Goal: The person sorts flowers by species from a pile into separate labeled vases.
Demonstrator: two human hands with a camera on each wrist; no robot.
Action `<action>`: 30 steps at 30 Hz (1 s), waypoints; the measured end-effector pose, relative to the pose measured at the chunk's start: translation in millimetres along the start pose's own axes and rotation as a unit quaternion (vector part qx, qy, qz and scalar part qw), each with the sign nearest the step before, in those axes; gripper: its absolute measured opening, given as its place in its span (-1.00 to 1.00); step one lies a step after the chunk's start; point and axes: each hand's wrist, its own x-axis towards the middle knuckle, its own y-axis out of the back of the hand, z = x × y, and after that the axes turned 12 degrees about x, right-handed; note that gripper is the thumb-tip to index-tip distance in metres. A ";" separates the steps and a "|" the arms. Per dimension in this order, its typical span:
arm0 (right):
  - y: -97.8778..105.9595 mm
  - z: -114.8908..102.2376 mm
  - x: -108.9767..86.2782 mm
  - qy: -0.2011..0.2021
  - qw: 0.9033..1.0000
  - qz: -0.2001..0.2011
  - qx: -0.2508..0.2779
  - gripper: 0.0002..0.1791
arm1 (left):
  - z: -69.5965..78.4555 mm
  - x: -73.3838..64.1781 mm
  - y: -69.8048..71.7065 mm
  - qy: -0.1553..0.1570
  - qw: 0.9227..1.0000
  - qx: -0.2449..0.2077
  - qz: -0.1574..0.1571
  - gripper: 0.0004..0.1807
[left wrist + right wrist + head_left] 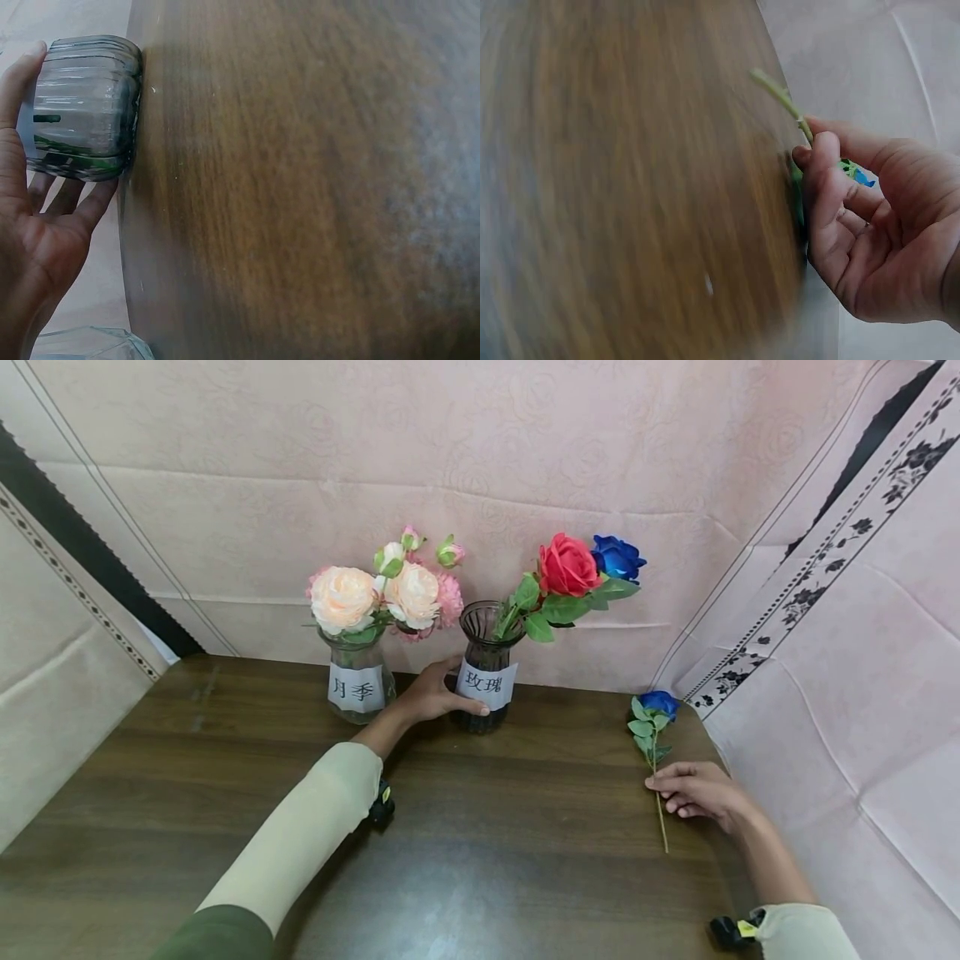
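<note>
My left hand holds the dark ribbed glass vase around its lower body, thumb across the front by a white paper label with Chinese characters. A red rose and a blue rose lean out of it to the right. In the left wrist view, green stems show through the vase. Farther right, my right hand pinches the stem of another blue rose between thumb and fingers. The cut end of that stem points away from the hand in the right wrist view.
A clear glass vase, also labelled, stands just left of the dark one. It holds pale peach and pink flowers with several buds. Pale patterned cloth walls the back and sides of the brown wooden table.
</note>
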 end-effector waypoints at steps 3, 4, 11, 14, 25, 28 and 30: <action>-6.5 -3.2 1.6 0.008 1.000 0.002 0.005 -0.78 | 0.2 -0.3 0.3 -0.001 1.000 -0.001 0.001 0.03; -8.2 -3.8 2.2 0.013 1.000 -0.003 0.008 -0.77 | 0.3 -0.3 0.4 -0.001 1.000 -0.002 0.000 0.03; -19.7 -2.9 9.5 0.022 0.992 -0.062 0.107 -0.62 | -3.2 1.2 0.1 0.006 1.000 0.003 -0.004 0.07; -25.7 -2.5 13.4 0.020 0.986 -0.077 0.145 -0.59 | -3.6 1.8 0.1 0.008 1.000 0.004 -0.006 0.08; -54.8 -11.0 20.8 0.036 0.952 -0.087 0.292 -0.80 | -2.2 1.2 0.7 0.004 1.000 -0.002 -0.006 0.04; -63.3 -12.4 23.1 0.048 0.944 -0.079 0.317 -0.80 | -2.3 1.4 0.6 0.006 1.000 -0.004 -0.007 0.06; -68.7 -13.8 24.2 0.057 0.940 -0.076 0.328 -0.80 | -2.2 1.8 0.1 0.005 1.000 -0.005 -0.007 0.06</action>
